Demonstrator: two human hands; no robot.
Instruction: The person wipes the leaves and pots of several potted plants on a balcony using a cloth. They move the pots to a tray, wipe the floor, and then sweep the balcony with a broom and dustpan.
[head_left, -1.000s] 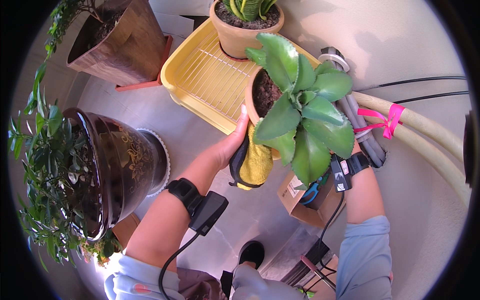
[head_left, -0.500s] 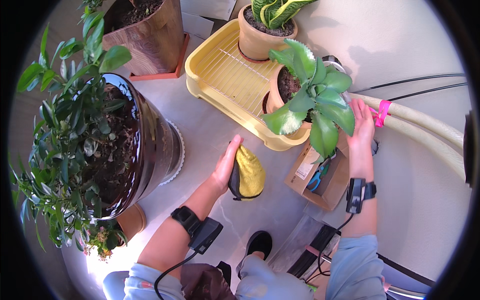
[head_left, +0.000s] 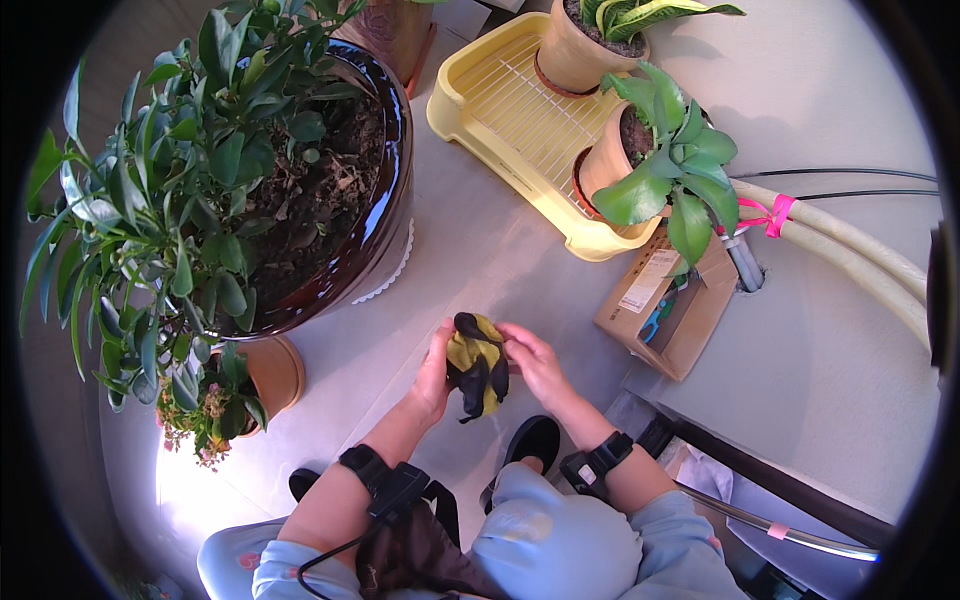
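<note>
Both my hands meet over the grey floor in front of my knees. My left hand (head_left: 436,366) grips a crumpled yellow and black glove (head_left: 476,365) from its left side. Fingers of my right hand (head_left: 533,360) pinch the same glove from the right. A leafy plant in a terracotta pot (head_left: 612,160) stands at the near right end of a yellow tray (head_left: 500,105), well beyond my hands. A second terracotta pot (head_left: 580,55) with striped leaves sits at the tray's far end.
A large dark glazed pot (head_left: 375,215) with a bushy plant fills the left. A small flowering pot (head_left: 265,375) stands below it. An open cardboard box (head_left: 668,305) holding a blue tool lies right of the tray. Pale hoses (head_left: 850,245) run along the right.
My right hand has left the leafy pot, which now rests on the tray, and has come down to the glove. The glove is now held between both hands, lower and nearer to me.
</note>
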